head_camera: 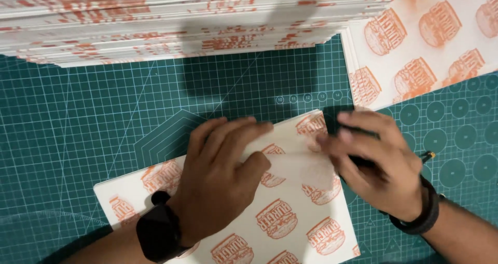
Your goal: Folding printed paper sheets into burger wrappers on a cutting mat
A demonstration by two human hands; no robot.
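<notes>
So, left hand [220, 176] open and flat on printed paper [290, 212], right hand [376, 160] gripping a dark tool, paper stack [155, 23] behind, green mat [104, 113] underneath

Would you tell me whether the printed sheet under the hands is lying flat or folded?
Being folded: the left hand presses the printed sheet flat while the right hand turns its upper corner over.

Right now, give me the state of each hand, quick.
Left hand: open, fingers flat, pressing down on the printed paper sheet.
Right hand: curled at the sheet's right edge, a dark tool under it; the grip itself cannot be told.
</notes>
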